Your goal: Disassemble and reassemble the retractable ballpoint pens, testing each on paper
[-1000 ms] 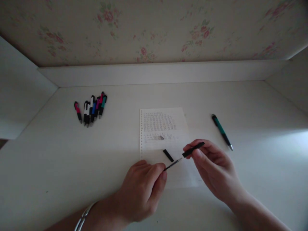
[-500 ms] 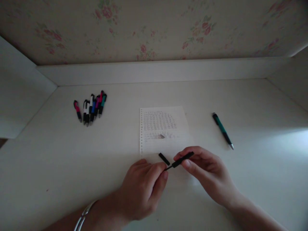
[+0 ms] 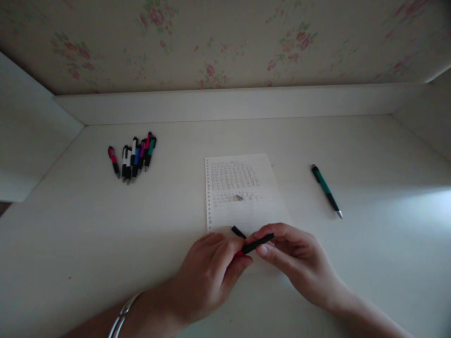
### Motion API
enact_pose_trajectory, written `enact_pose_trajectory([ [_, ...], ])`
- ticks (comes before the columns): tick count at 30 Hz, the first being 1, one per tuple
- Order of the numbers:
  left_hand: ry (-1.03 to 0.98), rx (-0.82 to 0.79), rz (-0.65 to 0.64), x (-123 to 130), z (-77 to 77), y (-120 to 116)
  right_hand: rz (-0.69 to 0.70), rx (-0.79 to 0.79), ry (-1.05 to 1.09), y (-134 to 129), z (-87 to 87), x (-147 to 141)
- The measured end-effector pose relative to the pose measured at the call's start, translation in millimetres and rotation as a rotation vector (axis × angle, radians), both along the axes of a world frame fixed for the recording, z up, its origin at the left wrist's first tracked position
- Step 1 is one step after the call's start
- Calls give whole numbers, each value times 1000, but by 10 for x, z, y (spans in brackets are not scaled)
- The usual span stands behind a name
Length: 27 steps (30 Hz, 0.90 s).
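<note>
Left of the sheet (image 3: 227, 217) lie clustered pens (image 3: 137, 157); over its near part, the left hand (image 3: 207, 274) pinches a red piece (image 3: 239, 254), apparently steadying it against the black sleeve (image 3: 258, 243) clamped between the right hand's (image 3: 305, 265) thumb and fingers, while rightward rests a green pen (image 3: 325, 188).

White desk (image 3: 123, 239), multicoloured pens (image 3: 137, 157) at left, handwritten sheet (image 3: 243, 213) mid-desk, green-and-black pen (image 3: 326, 189) at right
</note>
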<state>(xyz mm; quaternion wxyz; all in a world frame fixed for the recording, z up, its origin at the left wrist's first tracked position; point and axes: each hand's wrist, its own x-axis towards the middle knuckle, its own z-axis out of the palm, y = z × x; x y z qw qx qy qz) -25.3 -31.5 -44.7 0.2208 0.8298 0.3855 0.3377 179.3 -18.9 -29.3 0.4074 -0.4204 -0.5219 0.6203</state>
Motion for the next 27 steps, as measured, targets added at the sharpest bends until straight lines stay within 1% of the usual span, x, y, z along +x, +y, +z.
enact_pose_trajectory([
  [7,-12,-8,7,-5,-6,8,-29,25,-69,-29,-5,5],
  [15,7,-37,-1,-7,-10,2,-50,39,-29,-50,-36,-27],
  [21,7,-53,-10,-14,-24,-6,-61,12,-42,-101,-6,-51],
  [27,-4,-63,-20,-7,7,-3,-44,79,-117,-176,2,-51],
])
